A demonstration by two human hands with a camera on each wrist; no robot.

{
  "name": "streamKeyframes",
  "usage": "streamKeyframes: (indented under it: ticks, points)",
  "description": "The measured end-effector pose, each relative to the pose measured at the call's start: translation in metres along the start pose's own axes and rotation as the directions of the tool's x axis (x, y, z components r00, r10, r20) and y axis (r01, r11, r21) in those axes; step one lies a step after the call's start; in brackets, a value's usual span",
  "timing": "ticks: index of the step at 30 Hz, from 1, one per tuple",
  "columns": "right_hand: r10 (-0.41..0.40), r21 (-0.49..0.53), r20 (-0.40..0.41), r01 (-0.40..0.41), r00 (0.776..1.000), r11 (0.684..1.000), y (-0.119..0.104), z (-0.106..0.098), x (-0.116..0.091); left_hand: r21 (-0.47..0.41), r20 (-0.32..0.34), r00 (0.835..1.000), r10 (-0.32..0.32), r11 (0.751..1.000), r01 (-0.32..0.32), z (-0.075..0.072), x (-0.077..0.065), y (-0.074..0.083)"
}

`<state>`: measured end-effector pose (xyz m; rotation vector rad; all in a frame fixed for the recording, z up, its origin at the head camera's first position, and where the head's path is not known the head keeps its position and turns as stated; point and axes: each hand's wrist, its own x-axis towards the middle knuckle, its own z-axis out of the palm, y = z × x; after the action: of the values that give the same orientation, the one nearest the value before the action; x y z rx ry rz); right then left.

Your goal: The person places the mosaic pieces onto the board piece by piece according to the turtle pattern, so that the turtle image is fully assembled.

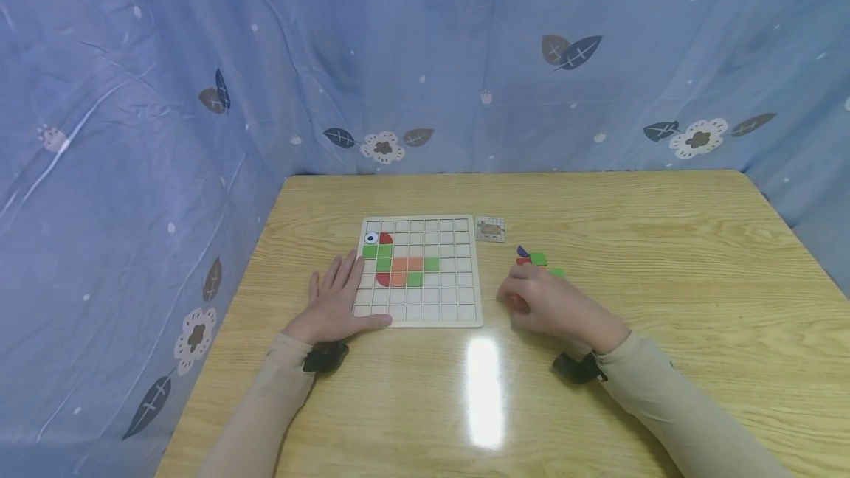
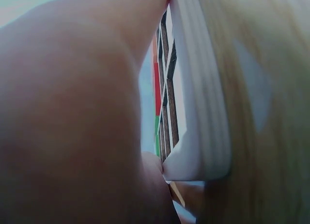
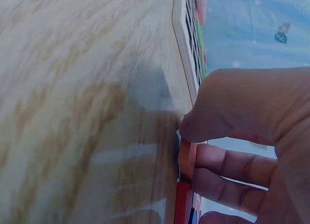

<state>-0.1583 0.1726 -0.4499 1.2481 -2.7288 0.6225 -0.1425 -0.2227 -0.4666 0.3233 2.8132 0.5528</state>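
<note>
A white gridded board lies on the table, with green, orange and red tiles and an eye tile set in its squares. My left hand rests at the board's left side, fingers spread along the edge and thumb at the near edge. To the right of the board, my right hand pinches an orange tile between thumb and fingers, low over the table. Right beside that tile is a red tile. Loose green tiles and a blue piece lie just beyond this hand, which partly covers the pile.
A small picture card with a tile figure on a grid lies by the board's far right corner. The wooden table extends to the right, and a blue patterned curtain hangs behind it and at the sides.
</note>
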Motion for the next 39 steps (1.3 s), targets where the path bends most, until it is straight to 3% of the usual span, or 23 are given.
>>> streamKeyframes:
  ticks: [19, 39]
  points:
    - [0.014, 0.034, -0.032, -0.013, 0.999, 0.999, -0.003, 0.003, 0.008, 0.002, 0.005, 1.000, 0.009, 1.000, -0.009, 0.004, 0.002, -0.005]
    - [0.024, 0.162, 0.016, -0.026, 1.000, 0.987, -0.032, 0.026, 0.090, 0.003, 0.009, 1.000, 0.000, 1.000, 0.000, 0.003, 0.002, -0.005]
